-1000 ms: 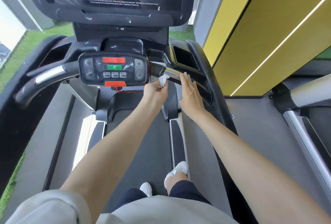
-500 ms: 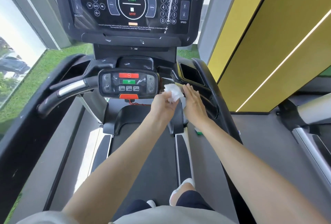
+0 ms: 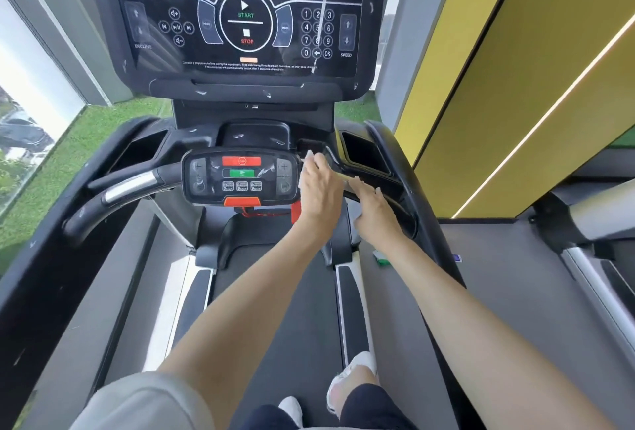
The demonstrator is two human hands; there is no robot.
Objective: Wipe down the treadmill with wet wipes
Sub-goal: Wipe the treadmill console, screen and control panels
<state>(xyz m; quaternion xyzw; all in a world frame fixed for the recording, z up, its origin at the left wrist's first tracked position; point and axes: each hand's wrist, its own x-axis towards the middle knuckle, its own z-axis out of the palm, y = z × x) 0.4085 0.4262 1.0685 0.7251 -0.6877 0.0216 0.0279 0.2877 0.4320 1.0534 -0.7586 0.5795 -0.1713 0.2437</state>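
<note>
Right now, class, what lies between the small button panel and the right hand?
The left hand, laid flat over the wipe, sits between the panel and the right hand, in the head view.

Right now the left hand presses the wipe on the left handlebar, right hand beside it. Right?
Not quite: head view shows the left hand pressing the wipe on the right handlebar, right of the control panel; right hand beside it.
</note>
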